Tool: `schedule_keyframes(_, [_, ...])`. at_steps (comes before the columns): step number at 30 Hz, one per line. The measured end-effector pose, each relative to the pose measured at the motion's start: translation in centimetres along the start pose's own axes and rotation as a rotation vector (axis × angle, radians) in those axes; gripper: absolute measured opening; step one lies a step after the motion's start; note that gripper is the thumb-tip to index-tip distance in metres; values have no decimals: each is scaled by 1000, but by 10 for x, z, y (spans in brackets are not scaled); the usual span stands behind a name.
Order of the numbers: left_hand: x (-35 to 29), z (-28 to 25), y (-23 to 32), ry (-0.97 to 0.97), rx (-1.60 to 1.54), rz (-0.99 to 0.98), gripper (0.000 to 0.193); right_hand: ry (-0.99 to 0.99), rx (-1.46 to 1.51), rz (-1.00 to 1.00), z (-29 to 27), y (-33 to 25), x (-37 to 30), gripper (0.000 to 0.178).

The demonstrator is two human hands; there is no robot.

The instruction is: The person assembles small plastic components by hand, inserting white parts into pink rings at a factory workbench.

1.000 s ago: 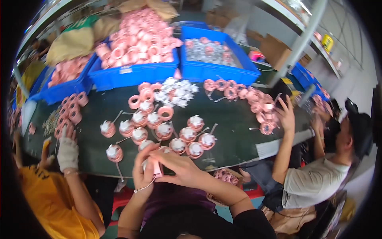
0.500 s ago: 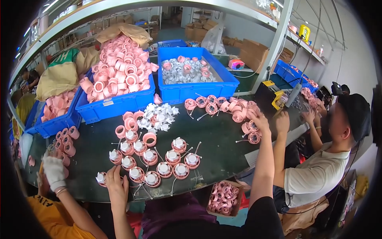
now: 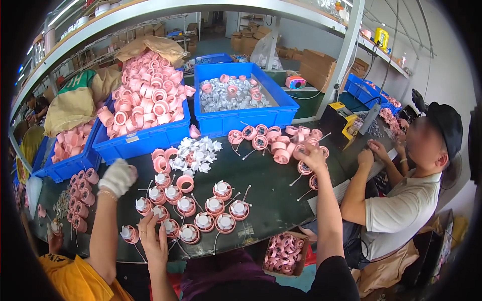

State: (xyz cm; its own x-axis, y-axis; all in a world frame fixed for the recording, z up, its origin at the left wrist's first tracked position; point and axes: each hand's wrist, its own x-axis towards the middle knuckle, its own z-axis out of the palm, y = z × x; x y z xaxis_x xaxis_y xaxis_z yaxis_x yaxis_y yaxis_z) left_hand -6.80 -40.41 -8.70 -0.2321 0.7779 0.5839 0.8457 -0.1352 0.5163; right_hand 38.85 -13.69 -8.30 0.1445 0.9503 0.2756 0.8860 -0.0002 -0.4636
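My left hand (image 3: pixel 153 240) rests at the near left of the table with its fingers stretched and apart, beside pink rings topped with white caps (image 3: pixel 171 227). Its fingertips come up against that group; nothing shows gripped in them. Over to the right, my right hand (image 3: pixel 315 159) reaches into a cluster of pink rings. Its fingers close on a pink ring (image 3: pixel 300 151), though they partly hide it. Next to it lie pink rings with dark insides and short wires (image 3: pixel 259 142). Loose white caps (image 3: pixel 196 154) are heaped between the two groups.
Blue bins of pink rings (image 3: pixel 145 134) and of pale parts (image 3: pixel 246 123) line the back. A co-worker's gloved hand (image 3: pixel 118 179) is close on the left; another co-worker (image 3: pixel 401 200) sits at right. A carton of pink parts (image 3: pixel 285 253) stands below the table edge.
My right hand has moved left within the cluster of pink rings. My left hand stays by the capped rings. The co-worker's gloved hand has risen toward the bins.
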Motion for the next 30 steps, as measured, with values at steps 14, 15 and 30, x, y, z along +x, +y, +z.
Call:
schedule_keyframes(14, [11,-4,25,0,-68,102,27,95,448,-495,3,-73,-23,44])
schedule_keyframes(15, [9,-8,22,4,-56,81,27,184,332,-444,-8,-67,-36,45])
schedule_keyframes(30, [161,117,-6,-317,172,369,28,-117,272,-518,65,-96,-101,82])
